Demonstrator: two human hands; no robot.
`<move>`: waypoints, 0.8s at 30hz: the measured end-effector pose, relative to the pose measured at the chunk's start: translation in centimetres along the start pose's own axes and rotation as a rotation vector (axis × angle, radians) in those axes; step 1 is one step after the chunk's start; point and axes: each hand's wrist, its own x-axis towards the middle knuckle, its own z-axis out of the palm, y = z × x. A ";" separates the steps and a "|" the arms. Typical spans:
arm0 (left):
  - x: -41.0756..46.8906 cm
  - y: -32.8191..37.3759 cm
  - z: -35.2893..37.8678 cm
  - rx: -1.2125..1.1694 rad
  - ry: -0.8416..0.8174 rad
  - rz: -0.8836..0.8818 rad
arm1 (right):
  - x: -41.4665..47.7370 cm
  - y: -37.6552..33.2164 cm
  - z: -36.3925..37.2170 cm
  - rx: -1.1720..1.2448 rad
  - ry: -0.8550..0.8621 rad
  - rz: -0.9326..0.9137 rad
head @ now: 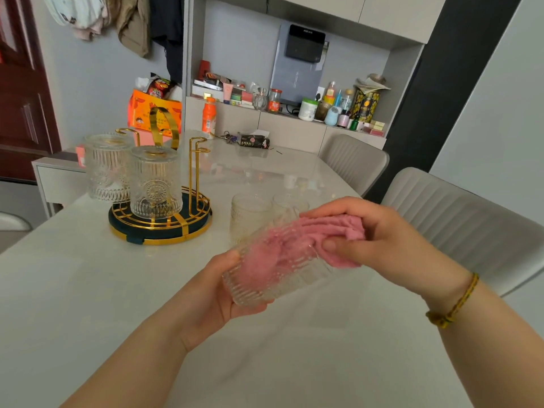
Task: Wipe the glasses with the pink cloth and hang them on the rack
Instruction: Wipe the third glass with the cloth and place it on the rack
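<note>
We hold a clear ribbed drinking glass (279, 278) tilted on its side above the pale glossy surface (88, 290). Our left hand (217, 293) grips its base end, thumb on top and fingers curled underneath. Our right hand (379, 234) pinches a bunched pink cloth (294, 245) between thumb and fingers at the glass's mouth, and much of the cloth is stuffed inside the glass. A yellow woven bracelet (453, 304) circles the right wrist. Just beyond the held glass two more clear ribbed glasses (248, 214) stand on the surface, between our hands and the round gold wire rack with a dark base (160, 228) to the left. Two embossed glasses (154, 184) hang upside down on the rack's posts. Farther back lie an orange bottle (209, 114), a bunch of keys (226, 136) and a dark pouch (253, 141). Two grey padded chairs (356, 160) stand along the right edge.
</note>
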 end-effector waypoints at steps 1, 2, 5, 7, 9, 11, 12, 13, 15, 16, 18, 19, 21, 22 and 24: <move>0.0 -0.1 0.0 0.017 -0.008 -0.004 | 0.3 -0.2 0.2 -0.004 -0.011 0.008; 0.1 -0.2 0.0 0.024 -0.008 -0.006 | 0.7 -0.3 0.5 -0.014 -0.027 0.024; 0.3 -0.3 0.0 0.009 0.029 -0.012 | 1.5 0.2 1.5 -0.106 -0.047 0.038; 0.3 -0.1 0.1 0.003 0.048 -0.019 | 1.8 0.6 1.8 -0.125 -0.073 0.055; 0.5 -0.2 -0.1 0.009 0.065 -0.042 | 2.0 1.0 1.7 -0.099 -0.148 0.092; 0.6 -0.3 -0.3 0.048 0.072 -0.077 | 2.1 1.6 1.6 -0.053 -0.231 0.145; 0.7 -0.5 -0.3 0.074 0.072 -0.103 | 2.0 2.1 1.7 -0.022 -0.243 0.175; 0.7 -0.6 -0.4 0.102 0.070 -0.133 | 1.9 2.8 2.1 0.008 -0.215 0.204; 0.8 -0.9 -0.4 0.155 0.067 -0.174 | 1.5 4.8 3.1 0.106 -0.061 0.273; 0.9 -1.0 -0.2 0.184 0.062 -0.183 | 1.3 5.7 3.6 0.186 0.019 0.325; 0.9 -1.2 -0.2 0.233 0.058 -0.174 | 0.8 7.6 4.4 0.407 0.108 0.416; 0.8 -1.2 -0.3 0.233 0.029 -0.162 | 0.6 8.2 4.8 0.533 0.126 0.456; 0.7 -1.0 -0.5 0.206 -0.061 -0.138 | 0.1 8.9 5.2 0.790 0.146 0.506; 0.6 -0.9 -0.6 0.214 -0.089 -0.117 | 0.0 9.2 5.3 0.887 0.150 0.507; 0.7 -1.1 -1.0 0.320 -0.076 -0.038 | -0.1 9.4 5.4 0.962 0.128 0.473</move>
